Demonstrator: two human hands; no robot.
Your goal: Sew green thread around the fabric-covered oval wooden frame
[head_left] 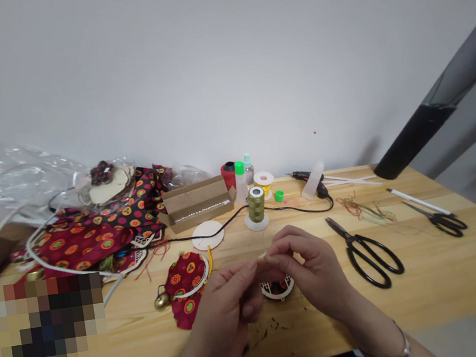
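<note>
Taking the hands as the middle of the dial, with twelve away from the person, a pale wall [247, 53] fills the twelve o'clock side behind a light wooden table [434, 281]. At ten lies a heap of patterned fabric [96, 240], red and black with bright round motifs. Next in size come the left hand [234, 291] and the right hand [310, 269], meeting over the table; each grip is closed to a thumb-and-finger pinch, the two sets of tips close together, and what lies between them is too small to tell. An open cardboard box [200, 204] stands at eleven. Large black-handled scissors [363, 252] lie at three, with smaller scissors [441, 221] farther out the same way. A rounded fabric piece [186, 274] rests at nine, just beside the left hand, and a white disc [208, 235] at ten. The white-rimmed lattice piece [278, 289], dark patterned cloth inside, sits at six, just under the fingertips and partly hidden by them; whether they touch it I cannot tell. At twelve stands an olive thread spool [257, 206], a green-capped bottle [242, 184] behind it. A brass bell [162, 301] lies at nine, and smallest, a green cap [279, 196] between twelve and one.
</note>
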